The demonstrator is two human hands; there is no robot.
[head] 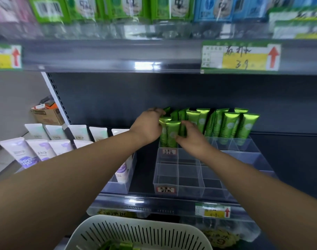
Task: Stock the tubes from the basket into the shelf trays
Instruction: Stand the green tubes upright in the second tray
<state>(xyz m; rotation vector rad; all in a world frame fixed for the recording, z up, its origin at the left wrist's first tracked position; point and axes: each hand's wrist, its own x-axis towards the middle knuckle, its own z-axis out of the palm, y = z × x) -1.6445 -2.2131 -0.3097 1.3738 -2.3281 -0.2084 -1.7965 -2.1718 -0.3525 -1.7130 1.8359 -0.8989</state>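
Several green tubes (228,126) stand upright in the back compartments of a clear divided tray (190,179) on the dark shelf. My left hand (148,126) reaches to the tray's back left, its fingers curled on the top of a green tube (164,120). My right hand (193,137) is just beside it, its fingers curled round the side of another green tube (172,132) standing in the tray. The white slotted basket (136,235) sits at the bottom of the view with green tubes (116,247) inside.
A second clear tray (121,186) at the left holds white and purple tubes (44,148). The front compartments of the green-tube tray hold nothing. An upper shelf edge (118,56) with price tags overhangs. A cardboard box (47,114) sits behind at the left.
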